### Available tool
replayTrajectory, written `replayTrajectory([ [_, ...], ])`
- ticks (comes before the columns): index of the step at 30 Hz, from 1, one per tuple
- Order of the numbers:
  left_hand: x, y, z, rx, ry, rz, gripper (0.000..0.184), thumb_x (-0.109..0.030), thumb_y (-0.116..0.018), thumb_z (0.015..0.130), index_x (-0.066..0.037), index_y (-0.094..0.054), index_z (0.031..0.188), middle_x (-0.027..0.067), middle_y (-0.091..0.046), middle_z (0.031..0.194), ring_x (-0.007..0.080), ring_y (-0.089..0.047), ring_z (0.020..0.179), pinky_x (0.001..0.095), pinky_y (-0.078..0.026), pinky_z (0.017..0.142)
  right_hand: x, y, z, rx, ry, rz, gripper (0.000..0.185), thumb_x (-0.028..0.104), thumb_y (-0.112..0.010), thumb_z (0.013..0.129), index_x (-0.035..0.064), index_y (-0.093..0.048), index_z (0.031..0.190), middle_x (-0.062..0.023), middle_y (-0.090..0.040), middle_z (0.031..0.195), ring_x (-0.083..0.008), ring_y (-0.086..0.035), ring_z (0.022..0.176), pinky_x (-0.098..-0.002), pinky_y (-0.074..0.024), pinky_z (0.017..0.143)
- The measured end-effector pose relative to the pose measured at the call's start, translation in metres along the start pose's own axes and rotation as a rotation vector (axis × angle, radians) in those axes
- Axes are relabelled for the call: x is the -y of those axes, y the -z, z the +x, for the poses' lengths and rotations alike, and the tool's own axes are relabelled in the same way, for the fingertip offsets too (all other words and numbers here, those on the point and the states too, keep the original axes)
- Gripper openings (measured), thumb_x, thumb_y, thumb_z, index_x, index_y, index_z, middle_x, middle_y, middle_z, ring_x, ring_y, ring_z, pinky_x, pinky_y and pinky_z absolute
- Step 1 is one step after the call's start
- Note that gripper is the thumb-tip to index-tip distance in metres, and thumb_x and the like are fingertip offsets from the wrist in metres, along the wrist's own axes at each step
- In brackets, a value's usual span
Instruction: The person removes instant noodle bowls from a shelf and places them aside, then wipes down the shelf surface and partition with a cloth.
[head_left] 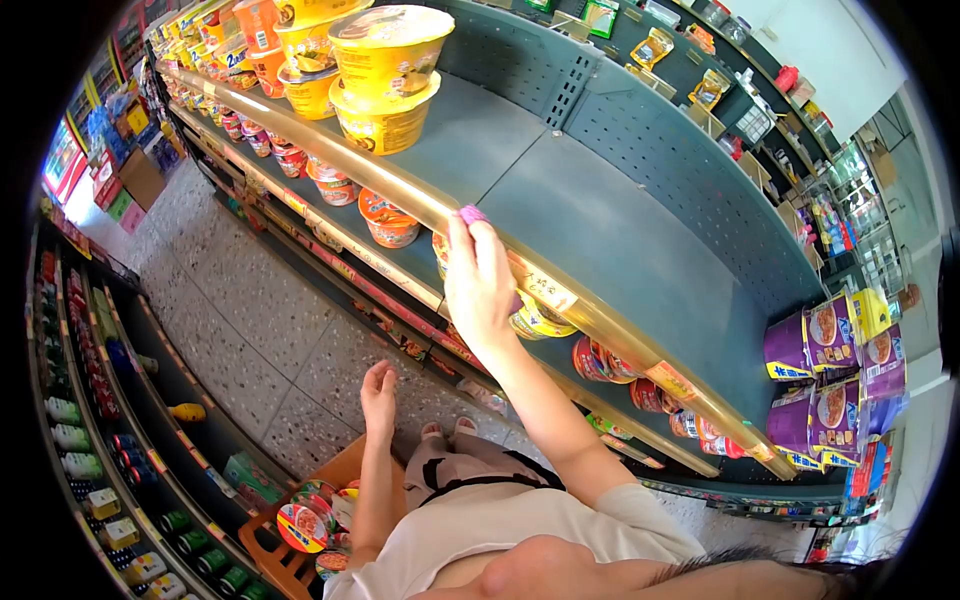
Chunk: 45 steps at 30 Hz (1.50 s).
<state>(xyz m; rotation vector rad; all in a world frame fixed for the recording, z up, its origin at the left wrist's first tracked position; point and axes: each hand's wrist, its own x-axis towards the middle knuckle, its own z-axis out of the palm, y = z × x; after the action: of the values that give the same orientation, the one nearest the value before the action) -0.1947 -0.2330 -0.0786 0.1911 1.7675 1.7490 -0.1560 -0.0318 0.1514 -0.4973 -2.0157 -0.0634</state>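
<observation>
The right hand (pixel 480 290) pinches a purple cloth (pixel 472 213) over the shelf edge (pixel 612 332), apparently wiping it; the left hand (pixel 378 398) hangs loosely curled, seemingly empty. Sliding onward calls for light, even pressure past the price label (pixel 545 285)

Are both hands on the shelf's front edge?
No, only the right hand is at the front edge, with a purple cloth; the left hand hangs away from it.
</observation>
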Motion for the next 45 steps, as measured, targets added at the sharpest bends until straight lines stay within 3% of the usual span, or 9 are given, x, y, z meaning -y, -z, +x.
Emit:
replayTrajectory([
  [7,0.000,-0.017,-0.012,0.025,0.017,0.038,0.045,-0.022,-0.057,0.100,0.001,-0.049,0.137,0.0109,-0.059,0.127,0.0212,-0.056,0.119,0.0336,-0.044,0.102,-0.006,0.007,-0.001,0.045,0.166,0.037,0.043,0.004,-0.065,0.074,-0.0034,-0.063,0.117,-0.0100,-0.057,0.114,-0.0222,-0.061,0.086,-0.0294,-0.0581,0.070],
  [10,-0.001,-0.027,-0.012,0.081,0.010,0.033,0.043,-0.022,-0.057,0.100,0.001,-0.050,0.136,0.0099,-0.059,0.126,0.0200,-0.057,0.117,0.0339,-0.044,0.102,-0.009,0.016,-0.006,0.091,0.147,0.024,0.037,0.011,-0.063,0.078,-0.0011,-0.064,0.113,-0.0078,-0.055,0.106,-0.0194,-0.058,0.083,-0.0288,-0.0550,0.063],
  [25,-0.028,-0.087,-0.014,0.309,0.020,0.018,0.034,-0.013,-0.058,0.098,0.003,-0.055,0.128,0.0075,-0.063,0.113,0.0140,-0.058,0.107,0.0268,-0.045,0.095,-0.058,0.139,-0.074,0.103,-0.007,-0.123,0.034,0.011,-0.065,0.074,0.0095,-0.071,0.107,-0.0023,-0.059,0.104,-0.0186,-0.061,0.083,-0.0290,-0.0542,0.064],
  [30,-0.039,-0.116,-0.019,0.488,-0.011,0.041,0.033,-0.012,-0.058,0.099,0.004,-0.055,0.127,0.0089,-0.063,0.117,0.0156,-0.058,0.111,0.0287,-0.044,0.098,-0.068,0.193,-0.101,0.008,-0.182,-0.277,0.037,0.002,-0.066,0.067,0.0170,-0.076,0.099,-0.0006,-0.063,0.095,-0.0160,-0.062,0.076,-0.0276,-0.0521,0.061],
  [35,-0.062,-0.148,-0.041,0.678,-0.048,0.104,0.032,-0.012,-0.056,0.100,0.005,-0.055,0.127,0.0106,-0.062,0.121,0.0178,-0.057,0.115,0.0309,-0.042,0.102,-0.078,0.245,-0.139,-0.172,-0.411,-0.375,0.036,-0.007,-0.066,0.071,0.0129,-0.074,0.100,-0.0063,-0.062,0.096,-0.0236,-0.063,0.082,-0.0311,-0.0547,0.070],
  [39,-0.081,-0.176,-0.072,0.900,-0.036,0.147,0.034,-0.014,-0.056,0.100,0.005,-0.055,0.128,0.0116,-0.063,0.123,0.0183,-0.057,0.116,0.0313,-0.042,0.102,-0.080,0.282,-0.172,-0.454,-0.813,-0.068,0.022,-0.002,-0.061,0.091,0.0051,-0.068,0.111,-0.0047,-0.063,0.099,-0.0153,-0.061,0.088,-0.0271,-0.0493,0.079],
  [40,-0.087,-0.184,-0.082,0.987,-0.047,0.152,0.034,-0.015,-0.057,0.100,0.004,-0.055,0.129,0.0118,-0.062,0.124,0.0184,-0.057,0.117,0.0313,-0.042,0.102,-0.074,0.290,-0.179,-0.564,-1.079,0.235,0.020,0.005,-0.059,0.096,0.0031,-0.062,0.116,-0.0015,-0.062,0.100,-0.0105,-0.058,0.092,-0.0234,-0.0470,0.081],
  [43,-0.104,-0.206,-0.113,1.239,-0.094,0.180,0.042,-0.026,-0.055,0.102,0.003,-0.054,0.133,0.0139,-0.062,0.128,0.0232,-0.057,0.121,0.0346,-0.043,0.103,-0.072,0.299,-0.199,-0.768,-1.156,0.799,0.015,0.010,-0.054,0.102,0.0060,-0.055,0.116,-0.0004,-0.063,0.105,-0.0062,-0.059,0.093,-0.0227,-0.0491,0.080],
  [45,-0.118,-0.219,-0.132,1.389,-0.104,0.148,0.044,-0.028,-0.054,0.103,0.003,-0.054,0.134,0.0141,-0.062,0.128,0.0239,-0.057,0.121,0.0353,-0.043,0.104,-0.059,0.302,-0.197,-0.814,-1.233,0.970,0.020,0.014,-0.053,0.102,0.0043,-0.055,0.119,-0.0059,-0.066,0.108,-0.0107,-0.064,0.094,-0.0267,-0.0538,0.082],
])
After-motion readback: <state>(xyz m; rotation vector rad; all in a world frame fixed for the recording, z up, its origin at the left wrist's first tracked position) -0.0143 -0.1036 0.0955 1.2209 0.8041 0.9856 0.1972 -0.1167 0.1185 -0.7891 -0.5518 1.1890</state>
